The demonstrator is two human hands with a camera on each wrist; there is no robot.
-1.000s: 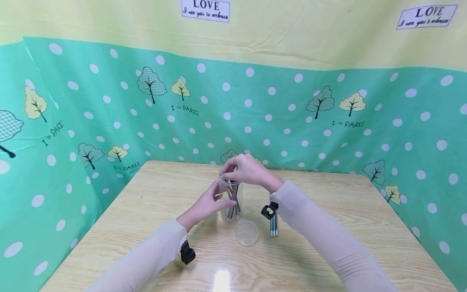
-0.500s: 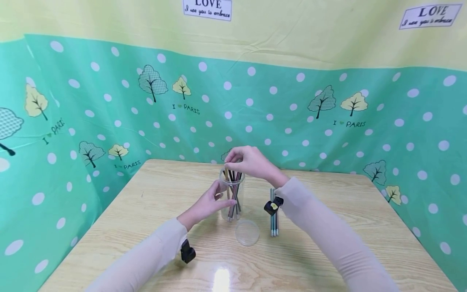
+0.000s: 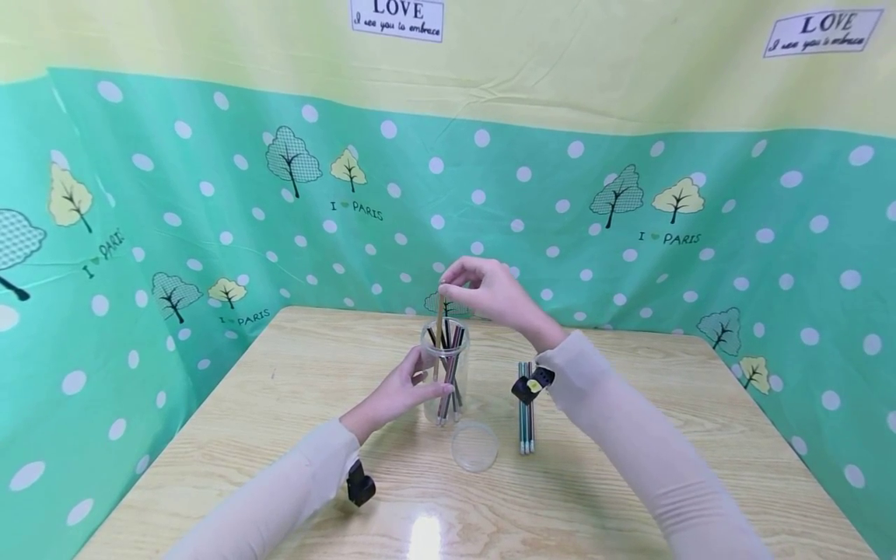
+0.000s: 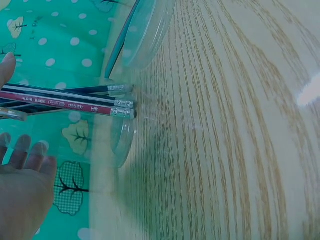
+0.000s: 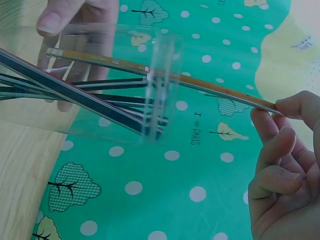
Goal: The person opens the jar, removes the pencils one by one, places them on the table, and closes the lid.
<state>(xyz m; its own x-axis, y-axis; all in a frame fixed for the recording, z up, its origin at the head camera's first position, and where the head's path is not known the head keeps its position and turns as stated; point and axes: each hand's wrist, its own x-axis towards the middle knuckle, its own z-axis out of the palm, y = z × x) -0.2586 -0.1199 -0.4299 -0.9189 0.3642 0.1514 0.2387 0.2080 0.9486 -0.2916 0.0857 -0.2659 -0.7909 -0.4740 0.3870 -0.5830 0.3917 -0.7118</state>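
A clear plastic jar (image 3: 428, 404) stands upright on the table, gripped around its side by my left hand (image 3: 395, 395). Between thumb and fingertips my right hand (image 3: 493, 294) pinches the upper end of a yellow-brown pencil (image 3: 439, 311) above the rim. That pencil's lower part is still inside the jar; in the right wrist view its eraser end (image 5: 55, 52) shows through the wall. Several dark and red-striped pencils (image 4: 65, 102) lean crosswise in the jar, eraser ends down. My left thumb and fingers (image 4: 30, 157) are partly cut off in the left wrist view.
A round clear lid (image 3: 474, 447) lies flat in front of the jar. To its right, several green and dark pencils (image 3: 526, 428) lie side by side on the wooden table (image 3: 630, 435), partly beneath my right wrist. A polka-dot curtain (image 3: 392, 241) hangs behind the table.
My right hand has risen from the jar's mouth, drawing the yellow-brown pencil partway up. My left hand keeps its hold on the jar, which stays in place.
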